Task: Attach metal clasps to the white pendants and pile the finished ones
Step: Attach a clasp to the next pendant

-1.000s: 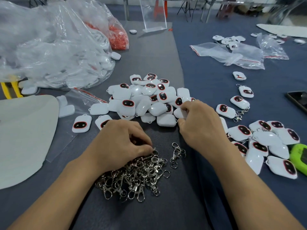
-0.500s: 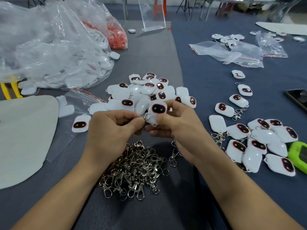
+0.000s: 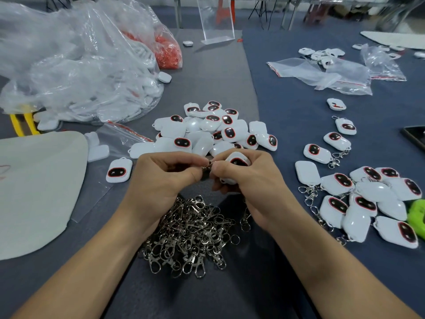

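My right hand (image 3: 253, 180) grips a white pendant (image 3: 238, 160) with a dark red-rimmed face, held above the table in the middle. My left hand (image 3: 161, 180) pinches a small metal clasp (image 3: 207, 165) against the pendant's edge; the fingertips of both hands meet there. A heap of loose metal clasps (image 3: 190, 236) lies just below my hands. Behind them sits a pile of white pendants without clasps (image 3: 207, 132). At the right lies a pile of pendants with clasps attached (image 3: 368, 199).
Large clear plastic bags (image 3: 76, 65) of white parts fill the back left, with a bag of red pieces (image 3: 167, 50) behind. A pale sheet (image 3: 34, 187) lies at left. Small plastic bags (image 3: 326, 72), a green object (image 3: 417, 215) and a dark phone (image 3: 414, 137) are at right.
Both hands rose from the table, the left with a clasp from the heap, the right with a pendant from the pile. They have since drawn close together and the pendant has tilted.
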Demonstrator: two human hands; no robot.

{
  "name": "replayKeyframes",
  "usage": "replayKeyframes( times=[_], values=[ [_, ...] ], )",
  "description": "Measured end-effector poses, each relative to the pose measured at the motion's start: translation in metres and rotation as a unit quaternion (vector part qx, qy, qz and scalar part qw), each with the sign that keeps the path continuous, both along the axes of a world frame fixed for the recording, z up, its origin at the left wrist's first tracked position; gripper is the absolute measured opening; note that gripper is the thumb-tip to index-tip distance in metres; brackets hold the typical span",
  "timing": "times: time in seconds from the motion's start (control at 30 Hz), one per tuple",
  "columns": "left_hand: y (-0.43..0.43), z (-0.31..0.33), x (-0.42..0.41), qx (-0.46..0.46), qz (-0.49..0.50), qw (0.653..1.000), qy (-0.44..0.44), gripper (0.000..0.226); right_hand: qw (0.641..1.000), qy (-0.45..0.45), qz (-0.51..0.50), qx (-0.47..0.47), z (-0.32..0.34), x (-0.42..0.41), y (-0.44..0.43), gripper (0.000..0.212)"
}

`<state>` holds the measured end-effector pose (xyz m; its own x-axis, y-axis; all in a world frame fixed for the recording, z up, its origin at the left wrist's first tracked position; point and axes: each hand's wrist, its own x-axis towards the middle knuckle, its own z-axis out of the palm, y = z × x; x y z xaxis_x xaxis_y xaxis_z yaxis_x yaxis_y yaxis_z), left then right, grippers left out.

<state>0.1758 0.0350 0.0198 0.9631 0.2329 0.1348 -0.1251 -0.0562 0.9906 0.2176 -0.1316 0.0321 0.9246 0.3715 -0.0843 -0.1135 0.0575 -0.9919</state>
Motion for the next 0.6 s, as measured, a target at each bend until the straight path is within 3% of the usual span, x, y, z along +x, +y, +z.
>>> replayKeyframes(
  times=[0.17,0.27,0.5,0.6],
  values=[
    [-0.0051,0.0032,-0.0035,0.009,-0.061,0.998,0.025,0.026,0.999,0.039,-0.010,0.026,0.0016,0.0023,-0.0021,0.010],
    [-0.0058,0.0038,-0.0032,0.012,-0.065,0.997,0.034,0.028,0.998,0.049,-0.004,0.031,0.0021,0.0037,-0.0046,0.018],
    [-0.0026,-0.0009,-0.0003,0.004,0.001,0.999,0.043,0.019,0.998,0.052,-0.013,0.041,0.0027,0.0083,-0.0082,0.010],
    [-0.0014,-0.0007,-0.0003,-0.005,0.040,0.999,0.016,0.022,1.000,0.010,-0.016,-0.003,0.0006,0.0099,-0.0101,0.020]
  ],
)
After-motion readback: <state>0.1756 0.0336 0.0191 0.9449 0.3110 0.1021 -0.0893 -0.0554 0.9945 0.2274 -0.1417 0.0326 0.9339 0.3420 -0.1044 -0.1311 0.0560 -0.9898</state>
